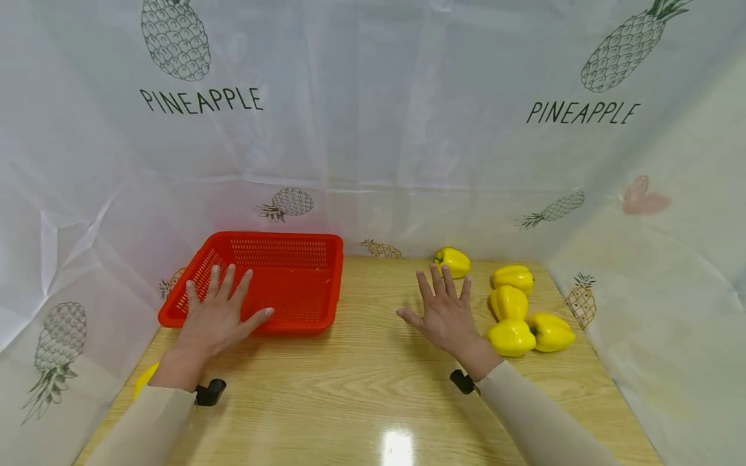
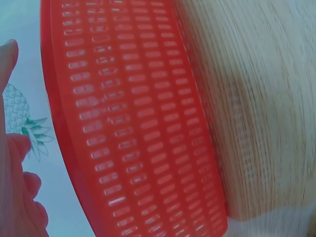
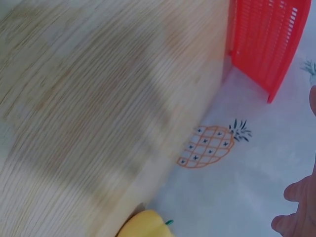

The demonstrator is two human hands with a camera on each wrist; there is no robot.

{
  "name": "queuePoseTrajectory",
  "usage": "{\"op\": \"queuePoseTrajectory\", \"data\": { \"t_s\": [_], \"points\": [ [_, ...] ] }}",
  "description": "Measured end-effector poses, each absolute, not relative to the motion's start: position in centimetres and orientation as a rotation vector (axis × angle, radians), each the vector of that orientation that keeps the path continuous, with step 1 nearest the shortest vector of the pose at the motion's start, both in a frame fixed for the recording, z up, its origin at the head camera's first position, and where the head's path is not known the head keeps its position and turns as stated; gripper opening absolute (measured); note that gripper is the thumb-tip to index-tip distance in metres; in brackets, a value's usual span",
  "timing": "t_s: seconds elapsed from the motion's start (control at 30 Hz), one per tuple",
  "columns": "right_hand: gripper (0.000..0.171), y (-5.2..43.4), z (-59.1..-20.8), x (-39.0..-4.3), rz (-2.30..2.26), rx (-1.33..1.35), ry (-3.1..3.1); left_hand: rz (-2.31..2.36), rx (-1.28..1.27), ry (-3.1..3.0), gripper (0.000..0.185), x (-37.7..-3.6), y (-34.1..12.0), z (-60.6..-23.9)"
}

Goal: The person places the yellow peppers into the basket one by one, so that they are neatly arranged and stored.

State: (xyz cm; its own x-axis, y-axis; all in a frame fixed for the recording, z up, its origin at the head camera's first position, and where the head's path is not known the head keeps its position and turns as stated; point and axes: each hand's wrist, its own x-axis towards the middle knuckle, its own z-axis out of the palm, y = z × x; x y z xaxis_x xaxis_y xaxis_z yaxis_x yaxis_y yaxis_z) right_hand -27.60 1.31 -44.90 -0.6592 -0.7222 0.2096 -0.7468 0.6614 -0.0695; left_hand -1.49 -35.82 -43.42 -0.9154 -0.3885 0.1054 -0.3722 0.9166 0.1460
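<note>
Barely starting: red basket (image 1: 274,278) sitting empty, five yellow peppers (image 1: 511,336) waiting on tabletop (image 1: 373,382). Left hand (image 1: 218,317), right hand (image 1: 445,314) hovering flat, fingers spread, holding nothing.

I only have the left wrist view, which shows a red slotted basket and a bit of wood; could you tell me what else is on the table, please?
Observer: Five yellow peppers lie on the table's right side, apart from the red basket.
Operator: Is anything inside the basket?
Observer: No, nothing shows in it.
Operator: What are the hands doing?
Observer: The left hand is spread open over the basket's near edge; the right hand is open beside the peppers, holding nothing.
</note>
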Motion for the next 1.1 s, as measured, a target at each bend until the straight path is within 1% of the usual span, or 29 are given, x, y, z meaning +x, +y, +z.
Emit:
{"op": "queuePoseTrajectory", "data": {
  "t_s": [0.3, 0.5, 0.73, 1.1],
  "points": [
    [0.097, -1.0, -44.7, -26.3, 0.233, 1.262, -2.667, -0.154, 0.610, -2.929, 0.105, -1.1, -37.4, -43.4],
    [0.096, -3.5, -44.2, -24.9, 0.226, 1.308, -2.647, -0.158, 0.631, -2.922, 0.104, -0.7, -38.9, -43.4],
    [0.096, -6.9, -43.9, -22.8, 0.235, 1.390, -2.638, -0.186, 0.701, -2.947, 0.105, 0.4, -41.7, -43.5],
    [0.098, -11.4, -44.1, -19.5, 0.179, 1.509, -2.626, -0.299, 0.799, -2.955, 0.116, 1.4, -45.3, -44.6]
  ]
}}
